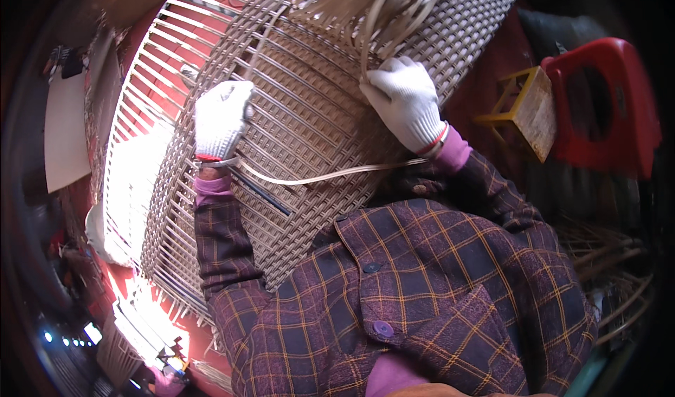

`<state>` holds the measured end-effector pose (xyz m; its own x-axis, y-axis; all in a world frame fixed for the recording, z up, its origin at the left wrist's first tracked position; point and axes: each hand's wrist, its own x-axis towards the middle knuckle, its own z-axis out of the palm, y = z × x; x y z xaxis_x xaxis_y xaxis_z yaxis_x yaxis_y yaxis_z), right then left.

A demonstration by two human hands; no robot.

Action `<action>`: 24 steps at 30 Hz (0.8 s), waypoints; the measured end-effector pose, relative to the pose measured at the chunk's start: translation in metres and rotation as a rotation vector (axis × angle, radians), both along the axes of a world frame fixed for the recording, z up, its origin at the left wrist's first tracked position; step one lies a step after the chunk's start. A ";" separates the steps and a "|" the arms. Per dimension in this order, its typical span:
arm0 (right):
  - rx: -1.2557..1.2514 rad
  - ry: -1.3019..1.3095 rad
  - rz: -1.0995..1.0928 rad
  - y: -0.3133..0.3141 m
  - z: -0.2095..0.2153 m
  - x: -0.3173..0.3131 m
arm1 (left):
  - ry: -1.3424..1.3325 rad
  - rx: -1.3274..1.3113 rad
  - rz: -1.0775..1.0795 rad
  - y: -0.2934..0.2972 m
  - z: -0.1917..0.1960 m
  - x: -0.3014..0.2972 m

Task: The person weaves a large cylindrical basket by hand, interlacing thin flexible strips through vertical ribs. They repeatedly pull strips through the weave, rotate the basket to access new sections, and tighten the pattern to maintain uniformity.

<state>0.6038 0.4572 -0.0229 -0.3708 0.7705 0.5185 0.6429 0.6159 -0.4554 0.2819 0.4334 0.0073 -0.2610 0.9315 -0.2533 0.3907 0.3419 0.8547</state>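
A large curved wicker panel (316, 116) of beige-grey strands woven over rods spreads out before me. My left hand (223, 112), in a white knitted glove, is closed at the panel's left part, against the bare rods. Whatever lies inside those curled fingers is hidden. Higher up on the right, my right hand (406, 96), gloved too, pinches a flat wicker strand that comes down from a looped bundle of strands (401, 10). A pale loose strand (316, 178) curves across the panel between my wrists. Below the left wrist lies a dark thin rod (264, 194).
To the right stand a red plastic chair (615, 109) and a small yellow-framed stool (531, 112). Bare rods (151, 67) stick out along the panel's left edge in bright sunlight. A pale board (68, 133) leans at far left. Bent canes (619, 270) lie at lower right.
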 end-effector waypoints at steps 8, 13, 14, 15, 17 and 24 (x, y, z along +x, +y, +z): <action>0.050 0.108 0.414 -0.026 0.032 -0.060 | -0.195 -0.063 -0.109 -0.030 0.022 0.028; 0.118 0.092 0.617 -0.028 0.040 -0.105 | -0.241 0.035 -0.158 -0.066 0.034 0.000; 0.128 0.097 0.666 -0.029 0.040 -0.110 | -0.276 0.018 -0.143 -0.074 0.035 -0.007; 0.142 0.050 0.679 -0.030 0.041 -0.115 | -0.268 0.021 -0.122 -0.082 0.035 -0.013; 0.186 -0.028 0.716 -0.032 0.040 -0.119 | -0.327 0.002 -0.081 -0.096 0.034 -0.024; 0.129 -0.333 0.895 -0.048 0.033 -0.129 | -0.214 -0.021 -0.074 -0.130 0.027 -0.047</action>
<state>0.4749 0.4093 0.0100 -0.9369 0.0750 0.3413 -0.0053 0.9735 -0.2286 0.2353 0.3031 0.0346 -0.1300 0.9400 -0.3155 0.2255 0.3378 0.9138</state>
